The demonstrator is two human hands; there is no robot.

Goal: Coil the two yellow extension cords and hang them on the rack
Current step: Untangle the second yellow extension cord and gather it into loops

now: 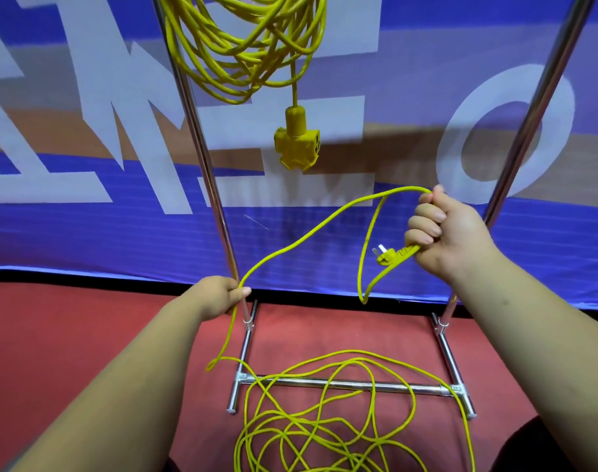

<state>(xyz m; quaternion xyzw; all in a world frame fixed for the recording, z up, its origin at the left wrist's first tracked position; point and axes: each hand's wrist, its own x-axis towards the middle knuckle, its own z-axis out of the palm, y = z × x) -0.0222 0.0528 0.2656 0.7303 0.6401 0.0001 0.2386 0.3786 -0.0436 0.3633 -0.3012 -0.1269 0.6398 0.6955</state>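
One yellow cord (253, 46) hangs coiled high on the metal rack (202, 148), its socket (296, 144) dangling. The right hand (440, 229) grips a first loop of the second cord (311, 233) near its plug (387, 255). The left hand (222, 294) pinches the same cord lower down; the remainder lies tangled on the red floor (69, 335).
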